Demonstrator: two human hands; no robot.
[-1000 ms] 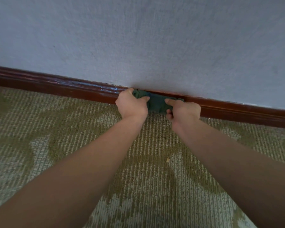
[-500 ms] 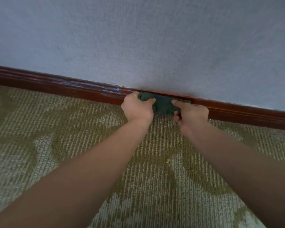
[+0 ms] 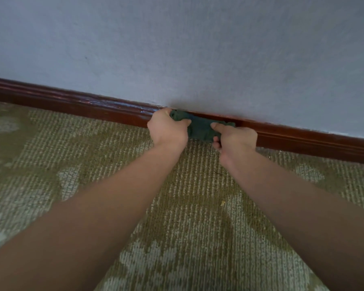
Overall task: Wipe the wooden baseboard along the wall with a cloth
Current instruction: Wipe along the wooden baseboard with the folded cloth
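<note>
A dark green cloth (image 3: 200, 129) is bunched against the reddish-brown wooden baseboard (image 3: 82, 106) where the wall meets the carpet. My left hand (image 3: 167, 129) grips the cloth's left end, thumb lying over its front. My right hand (image 3: 236, 139) grips the right end, with the thumb on top and the fingers curled under. Both hands press the cloth onto the board's face and top edge. The stretch of baseboard behind the cloth and hands is hidden.
A pale blue-grey wall (image 3: 198, 49) rises above the baseboard. Olive and cream patterned carpet (image 3: 93, 160) covers the floor, with a small yellowish speck (image 3: 222, 203) between my forearms. The baseboard runs on to both the left and the right (image 3: 313, 141).
Both hands slid the cloth a little right along the baseboard, then back left past where they began. Their grip on the cloth has stayed the same.
</note>
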